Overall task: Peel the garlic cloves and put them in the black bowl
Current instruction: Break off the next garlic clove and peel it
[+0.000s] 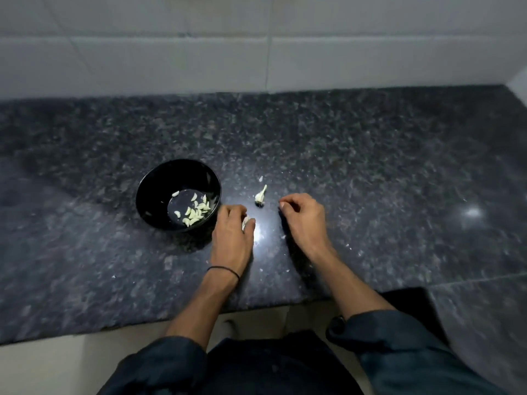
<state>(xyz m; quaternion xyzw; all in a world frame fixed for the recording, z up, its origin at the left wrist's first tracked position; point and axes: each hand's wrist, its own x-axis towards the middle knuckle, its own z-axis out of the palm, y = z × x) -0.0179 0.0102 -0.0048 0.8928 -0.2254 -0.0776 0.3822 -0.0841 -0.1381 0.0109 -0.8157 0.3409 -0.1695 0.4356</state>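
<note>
The black bowl (154, 183) stands on the dark granite counter, left of centre, with several peeled garlic cloves (196, 210) inside. My left hand (232, 238) lies just right of the bowl, its fingers curled round a whitish garlic piece (245, 222). My right hand (303, 218) rests on the counter further right, fingers loosely curled; I see nothing in it. Between the hands, a little further back, lies the garlic stem with its leftover base (261, 195).
Small flakes of garlic skin (283, 237) are scattered on the counter (370, 172) around my hands. A white tiled wall (256, 47) rises behind. The counter's front edge runs close to my body, with pale floor below.
</note>
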